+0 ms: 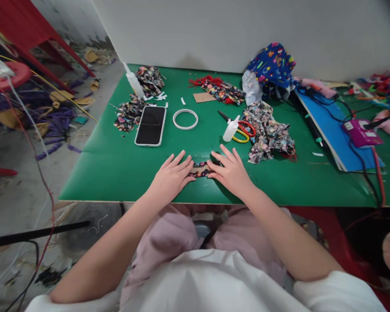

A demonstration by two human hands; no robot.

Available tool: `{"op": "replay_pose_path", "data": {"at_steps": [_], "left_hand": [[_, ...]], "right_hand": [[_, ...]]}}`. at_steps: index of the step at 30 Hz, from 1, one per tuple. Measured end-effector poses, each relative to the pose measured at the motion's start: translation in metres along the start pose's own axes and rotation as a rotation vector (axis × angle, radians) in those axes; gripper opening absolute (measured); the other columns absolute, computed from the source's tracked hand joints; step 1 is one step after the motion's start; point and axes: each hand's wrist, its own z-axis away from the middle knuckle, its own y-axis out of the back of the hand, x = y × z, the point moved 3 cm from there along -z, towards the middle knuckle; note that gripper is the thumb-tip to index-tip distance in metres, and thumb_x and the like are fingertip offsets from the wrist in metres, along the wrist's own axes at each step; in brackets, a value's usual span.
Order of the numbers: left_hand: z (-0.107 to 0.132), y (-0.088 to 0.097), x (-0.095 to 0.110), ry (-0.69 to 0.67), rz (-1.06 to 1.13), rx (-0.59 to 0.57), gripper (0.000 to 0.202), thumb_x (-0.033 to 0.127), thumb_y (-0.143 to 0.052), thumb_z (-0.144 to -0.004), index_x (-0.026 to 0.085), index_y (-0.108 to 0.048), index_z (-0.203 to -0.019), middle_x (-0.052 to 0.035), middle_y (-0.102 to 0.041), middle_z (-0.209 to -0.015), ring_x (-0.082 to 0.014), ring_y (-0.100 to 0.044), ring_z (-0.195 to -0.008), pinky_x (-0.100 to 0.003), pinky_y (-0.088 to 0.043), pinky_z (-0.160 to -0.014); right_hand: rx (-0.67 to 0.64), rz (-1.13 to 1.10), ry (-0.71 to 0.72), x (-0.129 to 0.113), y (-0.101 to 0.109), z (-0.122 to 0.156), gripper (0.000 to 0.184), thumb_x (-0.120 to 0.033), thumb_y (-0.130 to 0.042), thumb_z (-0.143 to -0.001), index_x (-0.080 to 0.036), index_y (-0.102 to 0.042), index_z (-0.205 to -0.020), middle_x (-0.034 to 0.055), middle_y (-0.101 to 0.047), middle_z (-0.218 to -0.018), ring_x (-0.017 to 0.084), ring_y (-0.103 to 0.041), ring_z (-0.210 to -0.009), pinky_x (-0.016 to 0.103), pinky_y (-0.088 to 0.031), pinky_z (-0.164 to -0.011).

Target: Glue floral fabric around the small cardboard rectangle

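A small strip of dark flowered fabric [201, 169] lies on the green table [117, 164] near its front edge. My left hand [173, 177] rests flat on the strip's left end, fingers stretched out and slightly spread. My right hand [230, 170] lies flat on the strip's right end, fingers also extended. Both hands press down on the strip; only its middle shows between them.
Behind the hands lie a phone [151, 125], a white tape ring [185, 119], a small glue bottle [230, 129], scissors [242, 130] and flowered fabric scraps [268, 134]. A second bottle [134, 82] stands at the back left. A blue board [334, 130] with cables lies right.
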Motion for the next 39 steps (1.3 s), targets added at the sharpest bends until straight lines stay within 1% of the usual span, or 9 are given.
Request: {"op": "replay_pose_path", "data": {"at_steps": [9, 16, 21, 25, 28, 32, 34, 36, 39], "left_hand": [[0.003, 0.005, -0.002, -0.046, -0.014, 0.171, 0.036, 0.040, -0.049, -0.086, 0.014, -0.062, -0.106, -0.0103, -0.063, -0.111, -0.0263, -0.052, -0.113, -0.042, -0.042, -0.095], [-0.002, 0.013, -0.003, -0.098, -0.013, 0.129, 0.032, 0.037, -0.044, -0.089, 0.014, -0.063, -0.101, -0.0095, -0.065, -0.091, -0.0210, -0.056, -0.089, -0.037, -0.044, -0.084], [-0.014, 0.019, -0.012, -0.004, 0.172, 0.037, 0.034, 0.037, -0.041, -0.089, 0.016, -0.065, -0.097, -0.0075, -0.067, -0.089, -0.0202, -0.057, -0.086, -0.036, -0.043, -0.083], [-0.029, 0.021, -0.030, 0.171, 0.327, 0.039, 0.035, 0.036, -0.040, -0.089, 0.016, -0.065, -0.103, -0.0074, -0.068, -0.092, -0.0199, -0.058, -0.088, -0.033, -0.044, -0.083], [-0.041, 0.022, -0.047, 0.254, 0.346, 0.056, 0.035, 0.037, -0.040, -0.088, 0.018, -0.065, -0.104, -0.0049, -0.069, -0.094, -0.0172, -0.061, -0.085, -0.028, -0.046, -0.078], [-0.050, 0.029, -0.071, 0.315, 0.279, 0.096, 0.035, 0.040, -0.041, -0.087, 0.021, -0.065, -0.103, -0.0020, -0.070, -0.082, -0.0146, -0.062, -0.068, -0.025, -0.048, -0.065], [-0.049, 0.034, -0.079, 0.340, 0.202, 0.135, 0.035, 0.040, -0.042, -0.086, 0.019, -0.066, -0.101, -0.0051, -0.070, -0.081, -0.0182, -0.062, -0.074, -0.030, -0.048, -0.071], [-0.045, 0.038, -0.078, 0.349, 0.130, 0.174, 0.036, 0.038, -0.042, -0.086, 0.015, -0.067, -0.099, -0.0102, -0.069, -0.092, -0.0237, -0.061, -0.090, -0.037, -0.045, -0.084], [-0.037, 0.042, -0.061, 0.309, 0.044, 0.231, 0.039, 0.035, -0.039, -0.087, 0.010, -0.063, -0.107, -0.0145, -0.060, -0.117, -0.0263, -0.051, -0.114, -0.042, -0.036, -0.100]], "right_hand": [[0.003, -0.029, -0.022, -0.002, -0.003, 0.002, 0.035, -0.036, -0.053, -0.082, -0.018, -0.061, -0.111, 0.0081, -0.061, -0.118, 0.022, -0.052, -0.114, 0.045, -0.037, -0.100], [0.038, -0.067, 0.019, -0.001, -0.001, -0.001, 0.031, -0.033, -0.047, -0.087, -0.016, -0.063, -0.108, 0.0085, -0.064, -0.112, 0.019, -0.058, -0.104, 0.040, -0.039, -0.097], [0.018, -0.269, -0.055, 0.005, 0.006, -0.016, 0.028, -0.032, -0.045, -0.088, -0.016, -0.067, -0.091, 0.0067, -0.069, -0.093, 0.018, -0.061, -0.088, 0.031, -0.045, -0.081], [0.005, -0.416, -0.193, 0.016, 0.005, -0.038, 0.024, -0.031, -0.047, -0.086, -0.019, -0.067, -0.083, 0.0035, -0.069, -0.088, 0.016, -0.061, -0.083, 0.028, -0.043, -0.075], [0.018, -0.441, -0.237, 0.021, 0.001, -0.060, 0.023, -0.030, -0.047, -0.085, -0.018, -0.067, -0.082, 0.0026, -0.069, -0.084, 0.015, -0.061, -0.078, 0.026, -0.044, -0.070], [0.027, -0.461, -0.254, 0.025, -0.002, -0.084, 0.026, -0.033, -0.046, -0.085, -0.018, -0.067, -0.081, 0.0010, -0.069, -0.080, 0.013, -0.062, -0.073, 0.024, -0.045, -0.066], [0.041, -0.434, -0.261, 0.026, -0.002, -0.089, 0.024, -0.033, -0.049, -0.084, -0.018, -0.068, -0.085, 0.0031, -0.069, -0.084, 0.015, -0.062, -0.076, 0.027, -0.046, -0.069], [0.065, -0.387, -0.270, 0.026, -0.002, -0.087, 0.024, -0.031, -0.053, -0.081, -0.017, -0.067, -0.094, 0.0075, -0.068, -0.094, 0.019, -0.061, -0.086, 0.033, -0.046, -0.078], [0.110, -0.286, -0.245, 0.021, -0.003, -0.076, 0.033, -0.028, -0.051, -0.083, -0.013, -0.062, -0.110, 0.0134, -0.062, -0.110, 0.025, -0.053, -0.107, 0.041, -0.039, -0.095]]}}
